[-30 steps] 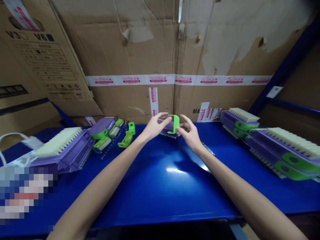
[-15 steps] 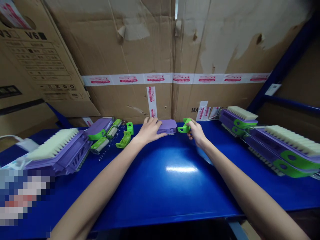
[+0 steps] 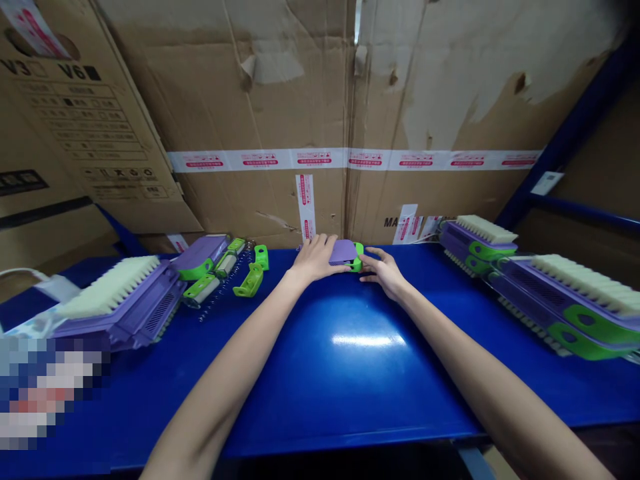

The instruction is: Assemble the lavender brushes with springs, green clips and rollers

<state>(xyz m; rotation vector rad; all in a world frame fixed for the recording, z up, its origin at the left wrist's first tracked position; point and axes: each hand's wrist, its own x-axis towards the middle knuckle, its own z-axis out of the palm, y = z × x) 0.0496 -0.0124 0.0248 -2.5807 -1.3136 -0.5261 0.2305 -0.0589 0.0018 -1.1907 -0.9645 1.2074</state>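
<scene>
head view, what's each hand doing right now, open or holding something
Left hand: closed over the purple block.
Right hand: at the green end piece; grip cannot be told.

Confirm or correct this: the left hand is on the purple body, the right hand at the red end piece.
Not red: the head view shows the end piece is green. The left hand is on the purple body, the right hand at that piece.

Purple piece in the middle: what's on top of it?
The left hand lies over the purple piece, hiding the surface beneath. Its uncovered top looks plain, with a green end piece by the right hand.
</scene>
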